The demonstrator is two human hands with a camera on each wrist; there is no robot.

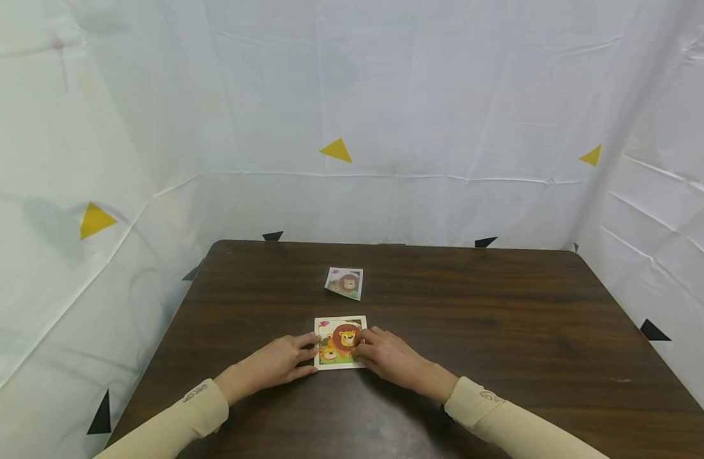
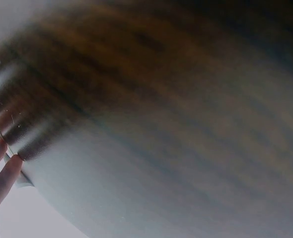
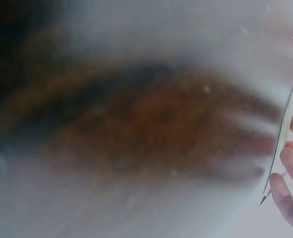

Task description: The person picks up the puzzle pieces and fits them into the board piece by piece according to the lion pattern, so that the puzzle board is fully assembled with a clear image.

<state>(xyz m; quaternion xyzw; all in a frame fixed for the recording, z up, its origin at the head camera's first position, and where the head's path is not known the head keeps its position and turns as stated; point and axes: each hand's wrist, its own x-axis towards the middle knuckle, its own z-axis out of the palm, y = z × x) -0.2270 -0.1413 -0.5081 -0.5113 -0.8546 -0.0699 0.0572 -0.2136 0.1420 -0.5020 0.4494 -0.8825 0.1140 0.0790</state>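
Observation:
A square lion picture board (image 1: 339, 343) with a pale border lies flat on the dark wooden table. At its left edge rests my left hand (image 1: 274, 364), fingers spread and fairly straight, tips touching the border. My right hand (image 1: 395, 360) reaches over the right side, its fingers slightly bent and the tips on the picture beside the lion's face. Those fingertips cover part of the right border. In the left wrist view, fingers (image 2: 6, 178) meet the board's thin edge. The right wrist view likewise has fingers (image 3: 284, 196) against the pale edge.
Beyond the board lies a smaller paper print (image 1: 345, 284) of a similar lion picture, one corner curling up. The brown table (image 1: 501, 331) stretches far to the right. White sheeting (image 1: 415, 95) with yellow and black triangles surrounds it on the back and sides.

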